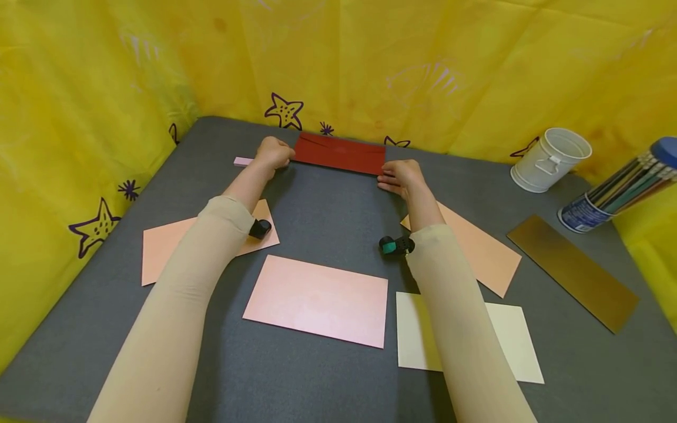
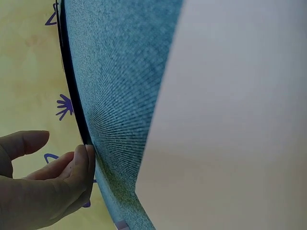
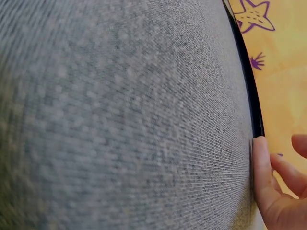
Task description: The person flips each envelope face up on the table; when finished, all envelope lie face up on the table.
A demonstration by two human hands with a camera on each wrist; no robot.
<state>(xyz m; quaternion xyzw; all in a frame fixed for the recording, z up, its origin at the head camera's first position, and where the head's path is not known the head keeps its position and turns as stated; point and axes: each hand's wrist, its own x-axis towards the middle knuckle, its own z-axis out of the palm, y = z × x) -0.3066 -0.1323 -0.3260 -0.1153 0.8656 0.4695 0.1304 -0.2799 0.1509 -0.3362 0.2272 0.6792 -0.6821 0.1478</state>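
A red rectangular panel (image 1: pixel 341 151) lies at the back of the dark table, in front of the yellow cloth. My left hand (image 1: pixel 274 154) is at its left end. In the left wrist view, fingertips (image 2: pixel 87 155) touch the panel's dark edge (image 2: pixel 76 100), while the thumb stands apart. At the right end is my right hand (image 1: pixel 400 175). One finger (image 3: pixel 261 153) presses that end in the right wrist view, its thumb also away from the panel. A small pink bar (image 1: pixel 243 161) lies just left of my left hand.
A pink panel (image 1: pixel 317 301) lies in the middle. Peach panels (image 1: pixel 166 244) (image 1: pixel 478 249) lie partly under both forearms, a cream panel (image 1: pixel 510 335) under the right one. Farther right are a brown panel (image 1: pixel 573 273), a white metal cup (image 1: pixel 547 161) and a blue pencil holder (image 1: pixel 584 211).
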